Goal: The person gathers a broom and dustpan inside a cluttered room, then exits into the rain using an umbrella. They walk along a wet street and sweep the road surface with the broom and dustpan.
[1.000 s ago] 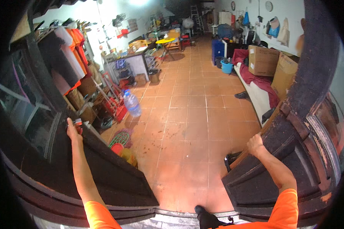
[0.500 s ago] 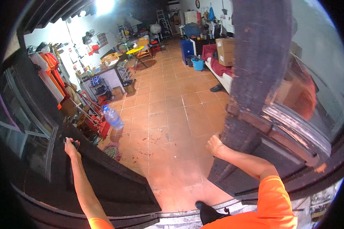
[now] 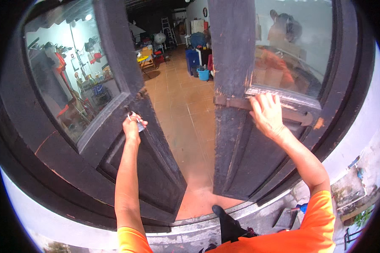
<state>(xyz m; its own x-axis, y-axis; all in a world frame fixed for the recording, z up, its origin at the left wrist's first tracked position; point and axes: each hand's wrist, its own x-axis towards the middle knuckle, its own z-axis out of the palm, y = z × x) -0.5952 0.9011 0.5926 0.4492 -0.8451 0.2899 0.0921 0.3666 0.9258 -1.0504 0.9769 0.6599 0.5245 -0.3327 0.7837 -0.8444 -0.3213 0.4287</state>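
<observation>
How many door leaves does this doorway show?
2: the left door leaf, at the person's left hand, and the right door leaf, under the right hand. No further leaves show.

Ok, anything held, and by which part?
Left hand: a small metallic object at the left door, its kind and held part unclear. Right hand: fingers against the right door, no grip visible.

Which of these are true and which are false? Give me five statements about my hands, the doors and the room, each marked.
1. The left hand is at the left door. True.
2. The two doors meet without a gap. False: tiled floor shows between them.
3. The right hand is on the left door. False: it is at the right door.
4. A light blue bucket stands beyond the doorway. True.
5. The sleeves are green. False: they are orange.
</observation>
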